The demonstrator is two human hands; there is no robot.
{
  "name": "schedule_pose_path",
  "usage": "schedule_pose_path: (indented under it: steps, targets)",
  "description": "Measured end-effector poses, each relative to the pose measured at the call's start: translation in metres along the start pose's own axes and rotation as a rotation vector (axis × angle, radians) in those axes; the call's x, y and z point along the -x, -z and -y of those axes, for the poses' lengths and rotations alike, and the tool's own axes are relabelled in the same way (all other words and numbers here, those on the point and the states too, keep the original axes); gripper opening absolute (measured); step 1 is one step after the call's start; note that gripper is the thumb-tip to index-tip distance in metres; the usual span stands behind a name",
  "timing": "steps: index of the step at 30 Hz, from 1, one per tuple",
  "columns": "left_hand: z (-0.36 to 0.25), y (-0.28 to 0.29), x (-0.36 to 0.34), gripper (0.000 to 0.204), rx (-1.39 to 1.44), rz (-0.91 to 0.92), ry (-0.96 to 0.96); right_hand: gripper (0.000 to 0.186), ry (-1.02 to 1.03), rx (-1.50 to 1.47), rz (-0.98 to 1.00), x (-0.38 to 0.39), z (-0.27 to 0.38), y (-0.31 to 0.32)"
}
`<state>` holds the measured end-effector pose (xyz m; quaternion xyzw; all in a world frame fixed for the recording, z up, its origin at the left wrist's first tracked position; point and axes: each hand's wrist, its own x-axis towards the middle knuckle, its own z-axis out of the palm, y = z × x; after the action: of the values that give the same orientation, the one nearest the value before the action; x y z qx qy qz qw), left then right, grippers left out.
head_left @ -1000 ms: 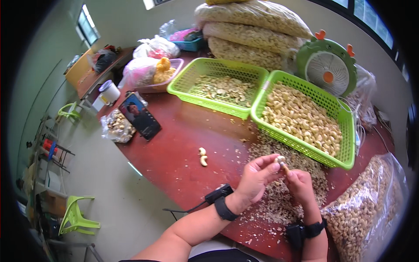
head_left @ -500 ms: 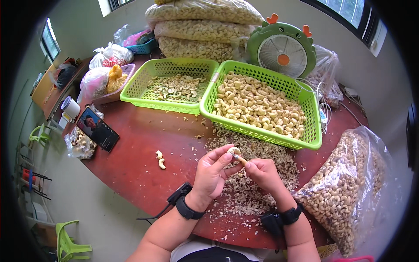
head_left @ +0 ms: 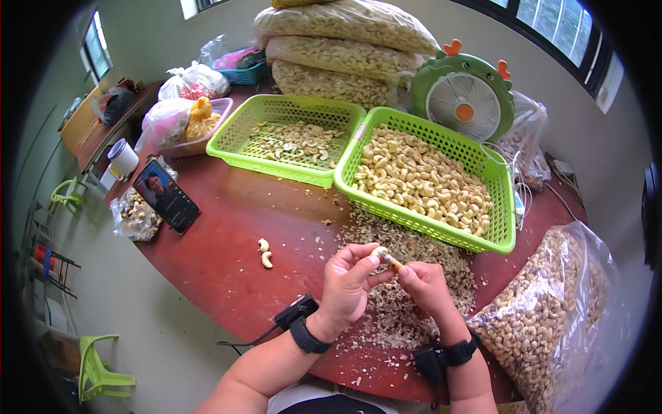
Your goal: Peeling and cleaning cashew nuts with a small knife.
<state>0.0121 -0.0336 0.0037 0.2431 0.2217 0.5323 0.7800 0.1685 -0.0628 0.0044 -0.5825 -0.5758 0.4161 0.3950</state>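
Between the thumb and fingers of my left hand [head_left: 345, 284] is a pale cashew nut [head_left: 378, 252], held above the table. My right hand [head_left: 425, 284] grips a small knife [head_left: 394, 263] with a light brown handle, its short metal tip against the nut. Beneath both hands, a heap of brown skin flakes [head_left: 396, 314] spreads over the red table [head_left: 227, 228]. Two loose cashews [head_left: 266, 259] lie to the left of my left hand. Beyond my hands, a green basket [head_left: 424, 222] holds many whole cashews; a second green basket [head_left: 269, 165], farther left, has fewer pieces.
At the right edge leans a clear bag of unpeeled cashews [head_left: 545, 317]. A phone [head_left: 167, 196] is propped at the left beside a white cup [head_left: 123, 157]. Behind the baskets stand a green fan [head_left: 464, 103] and stacked nut bags [head_left: 345, 52]. Cables [head_left: 522, 186] hang beside the right basket.
The whole view has shifted, so the table and baskets sit a little lower and farther right in it. Both hands keep their hold on the cashew and the knife.
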Motion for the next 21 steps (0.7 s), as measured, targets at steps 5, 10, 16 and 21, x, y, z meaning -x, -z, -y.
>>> schedule_pose_path:
  steps: [5,10,16,21]
  targets:
    - [0.009,-0.009,-0.001,0.01,0.0,-0.005,-0.014,0.033,-0.013,-0.037,-0.086,0.005,-0.009,0.005]
    - [0.009,-0.004,0.004,0.01,-0.028,-0.025,-0.04,0.032,-0.043,-0.003,-0.06,0.002,-0.013,0.002]
    - [0.006,-0.006,0.007,0.009,-0.12,-0.022,-0.074,0.033,-0.056,0.006,-0.139,0.001,-0.012,0.006]
    - [0.002,-0.009,0.007,0.019,-0.156,-0.05,-0.117,0.034,-0.022,0.11,-0.154,0.0,-0.015,0.008]
